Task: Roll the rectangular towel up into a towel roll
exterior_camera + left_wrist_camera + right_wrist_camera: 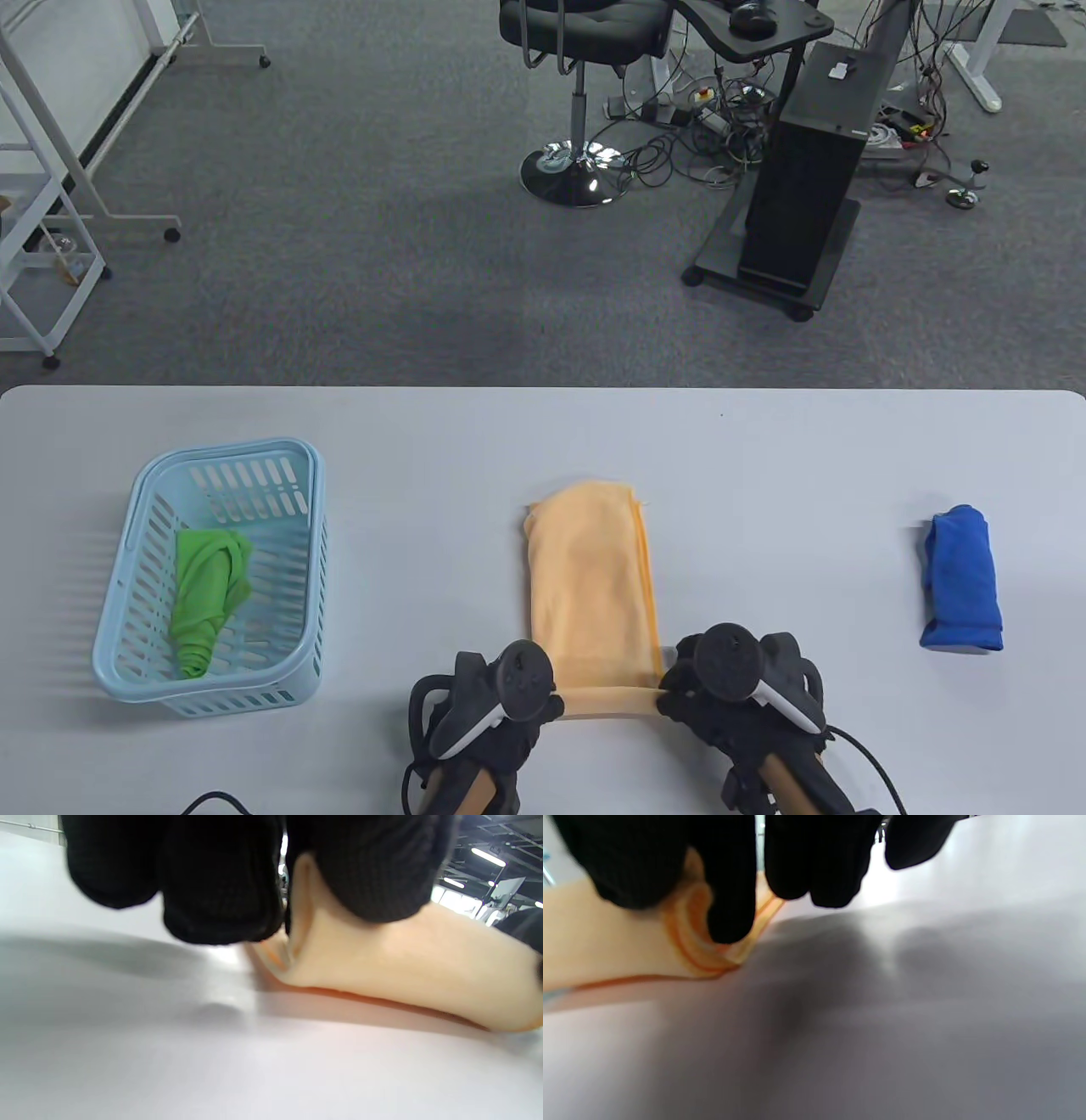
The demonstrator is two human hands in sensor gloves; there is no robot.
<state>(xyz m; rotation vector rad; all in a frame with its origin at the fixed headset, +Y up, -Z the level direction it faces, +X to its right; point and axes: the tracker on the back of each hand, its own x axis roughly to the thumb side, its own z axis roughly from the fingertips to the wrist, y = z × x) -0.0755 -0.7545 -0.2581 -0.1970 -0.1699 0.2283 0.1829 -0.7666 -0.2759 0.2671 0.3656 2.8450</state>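
Peach-orange cloth, folded into a long strip, lies in the middle of the table [764, 441]: the towel [590, 577], its short near edge already turned up into a thin first curl. The left hand [496, 705] and the right hand [738, 688] sit at the two ends of that curl. Up close, the left fingers [220, 891] are bent over the lifted edge, and a right fingertip [729, 899] is tucked into the spiral at its corner, so both hands grip the cloth.

From where I stand, the start looks sound. To roll it well, I'd judge both hands should push away at the same pace, keeping the curl tight and its ends level, or it will cone out. Off to the side, a green roll [208, 594] sits in a blue basket [127, 509], and a blue roll [963, 581] lies well apart on the right.
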